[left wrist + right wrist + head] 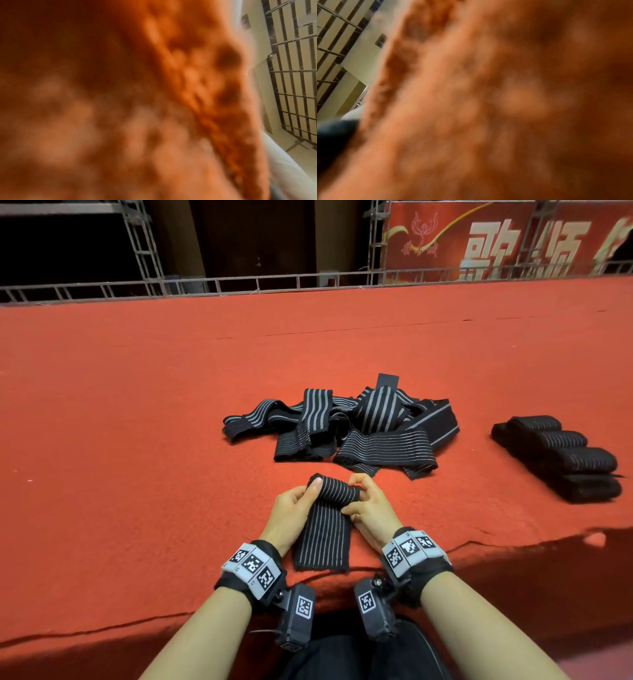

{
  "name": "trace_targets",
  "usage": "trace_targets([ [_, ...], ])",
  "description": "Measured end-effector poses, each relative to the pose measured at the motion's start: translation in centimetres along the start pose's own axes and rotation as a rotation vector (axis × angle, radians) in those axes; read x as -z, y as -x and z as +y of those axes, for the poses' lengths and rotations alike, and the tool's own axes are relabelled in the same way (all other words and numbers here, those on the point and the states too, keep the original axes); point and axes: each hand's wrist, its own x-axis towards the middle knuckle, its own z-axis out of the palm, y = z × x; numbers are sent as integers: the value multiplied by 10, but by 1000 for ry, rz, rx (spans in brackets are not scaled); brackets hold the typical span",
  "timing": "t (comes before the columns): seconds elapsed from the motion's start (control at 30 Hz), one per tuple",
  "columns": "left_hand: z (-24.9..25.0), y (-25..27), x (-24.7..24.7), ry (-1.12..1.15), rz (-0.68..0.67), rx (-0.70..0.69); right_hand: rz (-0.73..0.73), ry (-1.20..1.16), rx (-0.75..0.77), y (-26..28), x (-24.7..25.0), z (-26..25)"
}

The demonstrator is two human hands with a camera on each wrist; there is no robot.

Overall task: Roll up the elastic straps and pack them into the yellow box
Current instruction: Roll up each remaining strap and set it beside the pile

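The strap (330, 508) lies on the red carpet (137, 405) close to its near edge, about midway along it. It is black elastic with thin grey lines running its length. Its far end is wound into a short roll; the rest lies flat, reaching back to the carpet's edge, where its cut end looks slightly frayed.

The left hand (291, 513) grips the roll's left end, thumb laid on top and fingers curled beneath. The right hand (368, 508) pinches the roll's right end between curled fingers and thumb, and its lower fingers press the flat part just below the roll.

Beyond the hands, near the carpet's middle, sits a loose pile (346, 426) of unrolled straps, some with broad grey stripes, some with fine ones, tangled over one another. Toward the right edge a row of rolls (565, 455) lies side by side, touching, well apart from the pile.

Past the far edge stands a metal truss (239, 282), and at the far right corner a red banner (513, 237) carries large pale Chinese characters, cut off by the frame, and a small flame-like emblem.

Both wrist views are blurred orange, showing neither hand nor strap.
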Motion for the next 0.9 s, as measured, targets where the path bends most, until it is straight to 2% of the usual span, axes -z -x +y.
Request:
trace_targets([
  [0.2,-4,-5,1,56,31,18,-36,-188,0,3,-6,-9],
  [0.53,-2,-4,0,99,38,54,-59,-82,65,7,-6,-4],
  [0.63,-2,-3,-2,60,41,-10,-68,-57,62,7,-7,-3],
  [0.77,-6,-5,-2,126,118,1,-54,-118,43,6,-7,-4],
  [0.9,-5,-5,0,211,129,11,-34,-147,36,3,-10,-4],
])
